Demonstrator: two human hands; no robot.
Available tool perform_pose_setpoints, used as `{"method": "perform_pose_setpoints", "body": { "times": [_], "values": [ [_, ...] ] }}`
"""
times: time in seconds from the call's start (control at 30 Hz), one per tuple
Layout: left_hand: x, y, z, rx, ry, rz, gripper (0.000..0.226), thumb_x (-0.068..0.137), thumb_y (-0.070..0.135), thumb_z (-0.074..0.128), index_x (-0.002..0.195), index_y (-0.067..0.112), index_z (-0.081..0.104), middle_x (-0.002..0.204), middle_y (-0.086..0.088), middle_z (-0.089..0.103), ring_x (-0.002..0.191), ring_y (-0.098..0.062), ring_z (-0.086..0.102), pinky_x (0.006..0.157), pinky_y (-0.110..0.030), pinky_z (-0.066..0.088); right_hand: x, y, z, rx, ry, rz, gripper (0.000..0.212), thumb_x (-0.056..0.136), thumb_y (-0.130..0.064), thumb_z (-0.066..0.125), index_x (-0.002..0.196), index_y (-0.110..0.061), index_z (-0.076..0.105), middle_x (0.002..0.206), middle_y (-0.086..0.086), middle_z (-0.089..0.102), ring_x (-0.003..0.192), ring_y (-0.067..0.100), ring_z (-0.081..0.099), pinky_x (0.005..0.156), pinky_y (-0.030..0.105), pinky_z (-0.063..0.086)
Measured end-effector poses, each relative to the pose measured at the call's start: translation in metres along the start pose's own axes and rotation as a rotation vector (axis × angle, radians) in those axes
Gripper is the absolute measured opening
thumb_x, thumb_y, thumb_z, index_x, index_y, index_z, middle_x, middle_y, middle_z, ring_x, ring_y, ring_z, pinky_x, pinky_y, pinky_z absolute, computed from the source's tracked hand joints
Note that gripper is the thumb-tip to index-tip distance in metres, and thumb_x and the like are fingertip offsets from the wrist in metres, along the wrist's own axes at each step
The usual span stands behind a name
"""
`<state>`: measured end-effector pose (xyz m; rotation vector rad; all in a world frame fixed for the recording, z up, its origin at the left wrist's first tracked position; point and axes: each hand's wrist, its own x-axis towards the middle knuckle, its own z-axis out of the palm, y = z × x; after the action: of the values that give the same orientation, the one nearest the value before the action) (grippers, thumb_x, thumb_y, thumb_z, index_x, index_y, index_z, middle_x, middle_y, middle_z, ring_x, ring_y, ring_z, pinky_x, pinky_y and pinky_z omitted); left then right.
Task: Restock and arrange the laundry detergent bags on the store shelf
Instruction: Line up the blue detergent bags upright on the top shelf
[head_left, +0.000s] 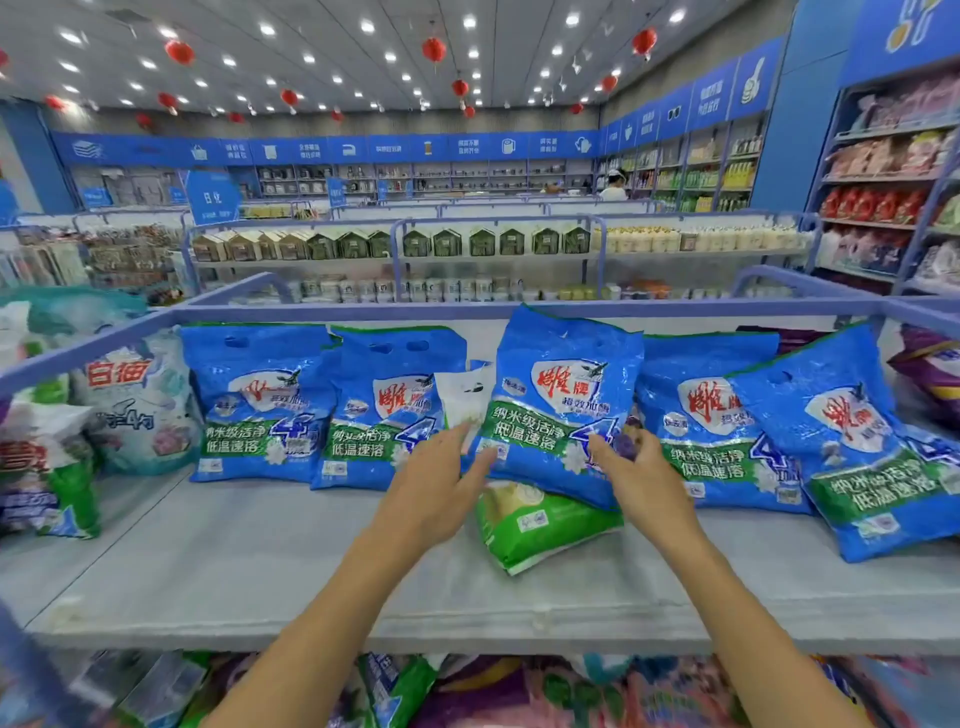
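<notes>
So you had a row going along the back of the grey shelf, and the middle blue bag was the one you were working on. It sat tilted and higher than its neighbours, with its bottom edge resting on a green-and-white bag that lay flat on the shelf in front of the row.

Your left hand was out flat, fingers straight and a bit spread. The tips were at the lower left corner of that middle bag, right where a small white pouch stood between it and the second blue bag.

Your right hand was at the lower right edge of the same bag, thumb on the front and the other fingers curled by the edge. Honestly couldn't tell whether they'd actually closed on the plastic or were only touching it.

Further left was the first blue bag, upright and just beside the second, then a pale bag with red characters. On the other side, the fourth blue bag stood just behind your right hand, and the fifth blue bag leaned at an angle, overlapping its right side. Some purple bags were at the far right, and the lower shelf was packed with colourful bags.
</notes>
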<state>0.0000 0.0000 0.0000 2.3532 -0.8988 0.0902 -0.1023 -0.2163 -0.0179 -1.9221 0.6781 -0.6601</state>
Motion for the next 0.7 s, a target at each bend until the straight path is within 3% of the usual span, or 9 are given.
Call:
{"method": "perform_pose_setpoints", "body": {
  "times": [0.1,0.17,0.27,0.33,0.4,0.47,0.57,0.63,0.7],
  "values": [
    [0.023,0.006,0.009,-0.149,0.033,0.011,0.057,0.104,0.048,0.046,0.150,0.013,0.044,0.146,-0.002,0.054,0.135,-0.021,0.049,0.103,-0.026,0.036,0.020,0.001,0.010,0.224,-0.045,0.107,0.046,0.098,-0.042,0.065,0.136,-0.019,0.054,0.127,-0.005,0.065,0.115,0.021,0.061,0.097,0.034,0.044],
    [0.037,0.014,0.014,-0.274,-0.002,-0.056,0.062,0.100,0.057,0.050,0.147,0.017,0.046,0.135,0.002,0.059,0.126,-0.018,0.054,0.100,-0.026,0.038,0.031,0.005,0.018,0.304,-0.032,0.140,0.034,0.098,-0.035,0.067,0.127,-0.019,0.061,0.121,-0.001,0.071,0.110,0.023,0.067,0.103,0.042,0.051],
    [0.053,0.017,0.020,-0.570,-0.110,-0.289,0.088,0.074,0.087,0.052,0.138,0.026,0.052,0.130,0.010,0.064,0.118,-0.015,0.062,0.108,-0.042,0.046,0.038,0.009,0.028,0.403,0.039,0.150,0.023,0.098,-0.020,0.067,0.120,-0.016,0.066,0.111,0.005,0.076,0.095,0.025,0.074,0.093,0.045,0.058],
    [0.059,0.015,0.021,-0.664,-0.157,-0.348,0.092,0.063,0.090,0.055,0.128,0.026,0.058,0.122,0.008,0.069,0.111,-0.015,0.067,0.104,-0.046,0.051,0.038,0.009,0.031,0.440,0.078,0.142,0.018,0.099,-0.016,0.064,0.117,-0.018,0.067,0.108,0.006,0.076,0.091,0.025,0.074,0.085,0.041,0.059],
    [0.059,0.017,0.013,-0.679,-0.174,-0.344,0.083,0.069,0.086,0.061,0.125,0.025,0.061,0.116,0.011,0.070,0.106,-0.013,0.067,0.103,-0.042,0.051,0.035,0.004,0.034,0.498,0.057,0.132,0.014,0.098,-0.012,0.066,0.108,-0.021,0.068,0.102,0.004,0.077,0.086,0.025,0.075,0.081,0.040,0.060],
    [0.059,0.013,0.005,-0.727,-0.196,-0.390,0.088,0.074,0.087,0.057,0.134,0.022,0.058,0.119,0.014,0.065,0.109,-0.009,0.061,0.102,-0.037,0.045,0.029,-0.004,0.035,0.578,-0.004,0.131,0.017,0.094,-0.006,0.069,0.105,-0.019,0.070,0.101,0.005,0.079,0.085,0.027,0.077,0.083,0.044,0.060],
    [0.058,-0.008,-0.002,-0.894,-0.175,-0.479,0.108,0.043,0.101,0.062,0.127,0.033,0.069,0.133,0.007,0.066,0.124,-0.021,0.061,0.111,-0.047,0.042,0.020,-0.013,0.041,0.718,-0.141,0.139,0.035,0.087,-0.003,0.074,0.120,-0.009,0.068,0.110,0.014,0.077,0.095,0.034,0.074,0.091,0.055,0.057],
    [0.053,-0.024,-0.005,-0.996,-0.071,-0.493,0.092,0.044,0.093,0.072,0.113,0.032,0.077,0.124,0.004,0.073,0.121,-0.026,0.064,0.111,-0.052,0.043,0.011,-0.022,0.052,0.771,-0.219,0.133,0.043,0.082,-0.009,0.077,0.124,-0.006,0.066,0.107,0.013,0.078,0.088,0.029,0.076,0.088,0.054,0.060],
    [0.038,-0.030,-0.018,-1.042,0.061,-0.504,0.068,0.064,0.078,0.077,0.101,0.021,0.077,0.111,0.000,0.077,0.113,-0.027,0.069,0.106,-0.050,0.048,0.001,-0.034,0.066,0.745,-0.308,0.079,0.034,0.086,-0.018,0.077,0.119,-0.014,0.069,0.107,0.005,0.079,0.091,0.022,0.077,0.086,0.047,0.062]
  ]
}}
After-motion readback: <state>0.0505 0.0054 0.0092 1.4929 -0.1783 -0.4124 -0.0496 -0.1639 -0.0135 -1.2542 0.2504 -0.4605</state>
